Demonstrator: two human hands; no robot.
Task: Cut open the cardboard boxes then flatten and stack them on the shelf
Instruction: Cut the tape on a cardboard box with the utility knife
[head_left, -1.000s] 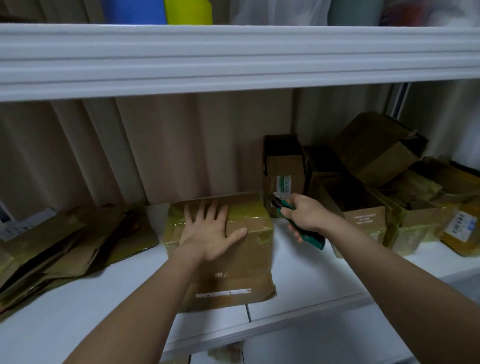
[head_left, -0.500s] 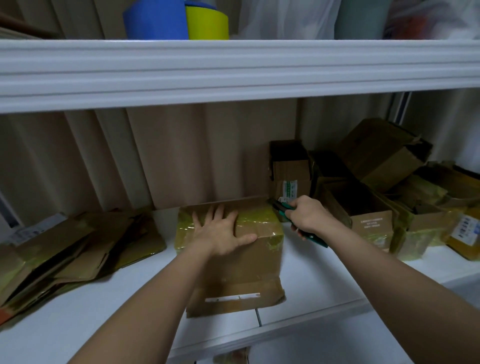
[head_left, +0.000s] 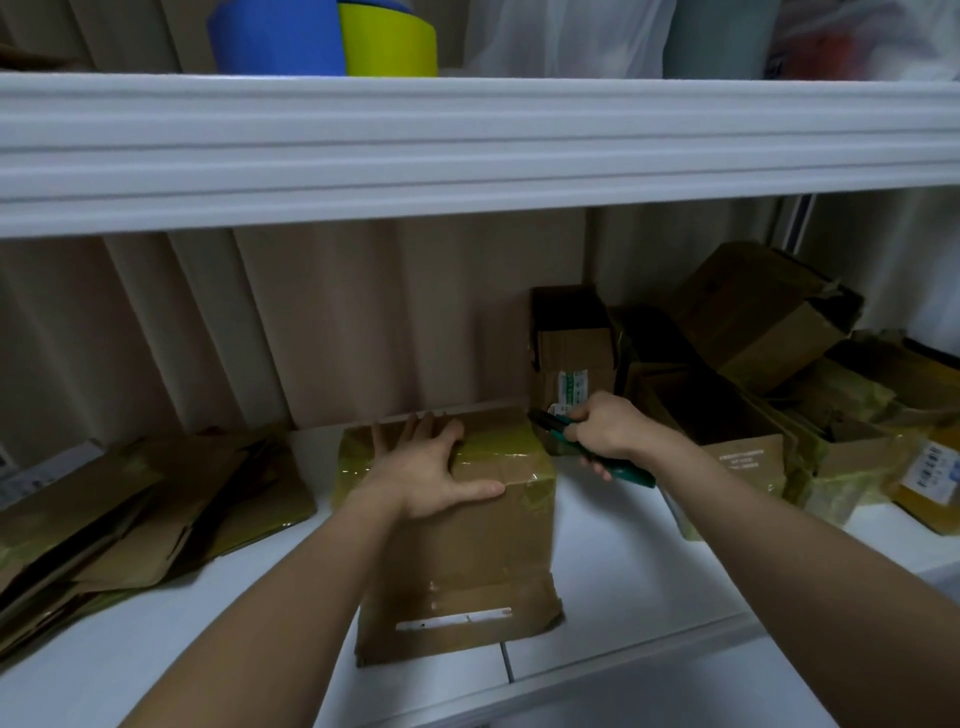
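A brown cardboard box (head_left: 467, 551) wrapped in yellowish tape stands on the white shelf (head_left: 613, 587) in front of me. My left hand (head_left: 431, 473) presses flat on its top with fingers spread. My right hand (head_left: 605, 428) grips a green utility knife (head_left: 618, 465), whose dark tip sits at the box's top right far corner. A stack of flattened boxes (head_left: 135, 514) lies at the left of the shelf.
Several opened and taped boxes (head_left: 753, 395) crowd the shelf's right side, one upright box (head_left: 571, 353) just behind the knife. An upper shelf edge (head_left: 467, 150) spans overhead, carrying blue and yellow rolls (head_left: 332, 39). A ribbed beige wall (head_left: 311, 322) closes the back.
My right hand has brought the knife tip against the box's top right corner. My left hand stays pressed on the top. The view has tilted slightly upward.
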